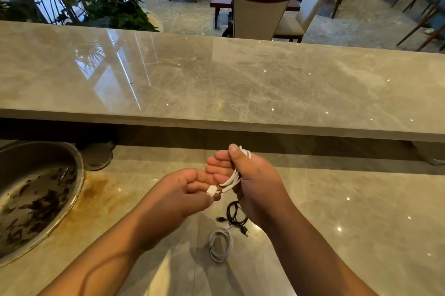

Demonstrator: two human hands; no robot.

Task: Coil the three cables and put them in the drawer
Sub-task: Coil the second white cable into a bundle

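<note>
Both hands were raised above the lower marble tabletop [337,199], close together near the middle of the view. The right hand [252,184] was closed around a bundle of loops of a white cable [232,178], with the thumb pressed along the top and strands showing past the fingertips at the upper end. The left hand [183,192] was curled, pinching the cable's white plug [212,191] between thumb and fingers, just beside the right hand, with a short run of cord joining the plug to the bundle.

Below the hands, on the tabletop, lay two more cables. A black cable [234,215] sat in a loose coil, partly hidden by the right wrist, its connectors sticking out to the left and lower right. A second white cable [220,244] lay coiled nearer the camera, just beside the black one and about touching it at its upper end.

To the left, a round metal basin [36,199] was set into the tabletop; its inside was covered with dark, rusty patches, and brown staining spread over the stone beside its rim. A higher marble counter [216,78] ran across the view behind the hands.
</note>
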